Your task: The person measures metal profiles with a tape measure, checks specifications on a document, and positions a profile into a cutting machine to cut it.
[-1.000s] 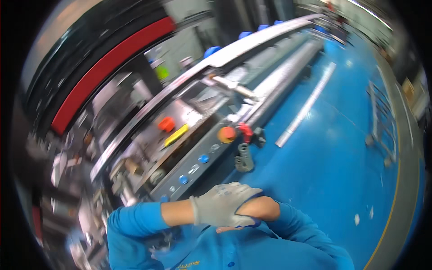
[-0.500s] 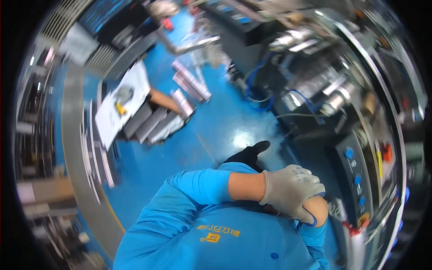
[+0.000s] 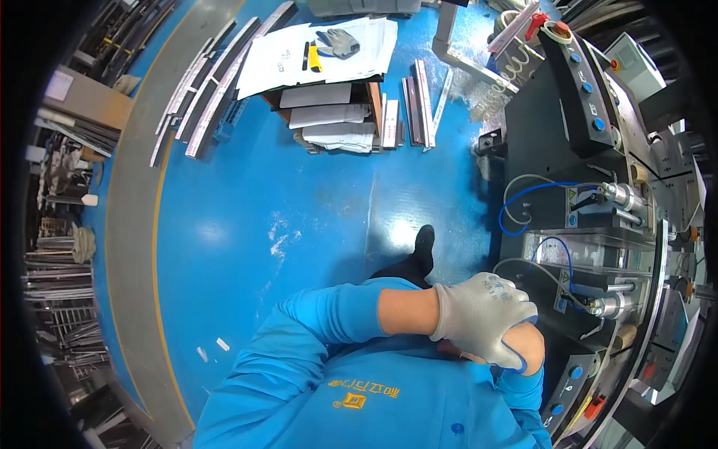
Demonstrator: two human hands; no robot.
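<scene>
Both my arms, in blue sleeves, are folded across my front at the lower middle. My left hand (image 3: 482, 313), in a grey-white knitted glove, lies closed over the bare right wrist (image 3: 528, 350). Its fingers curl over the far side and partly drop from sight. My right hand is tucked beneath the left one and the left forearm, so its fingers are hidden. A blue glove edge shows beside the right wrist. Neither hand touches any tool or part. The machine (image 3: 553, 247) with blue hoses is nearest, to the right.
Ahead, a small stand (image 3: 258, 71) carries paper sheets, a pair of gloves (image 3: 338, 43) and a yellow-handled tool (image 3: 314, 58). Long profiles (image 3: 217, 97) lie left of it; more strips (image 3: 419, 105) stand to its right. Button panels (image 3: 580, 86) line the machine. Loaded racks (image 3: 63, 299) stand far left.
The view has swung and steadied: the stand moved up and right, and the machine now runs down the right side. My folded arms keep the same pose.
</scene>
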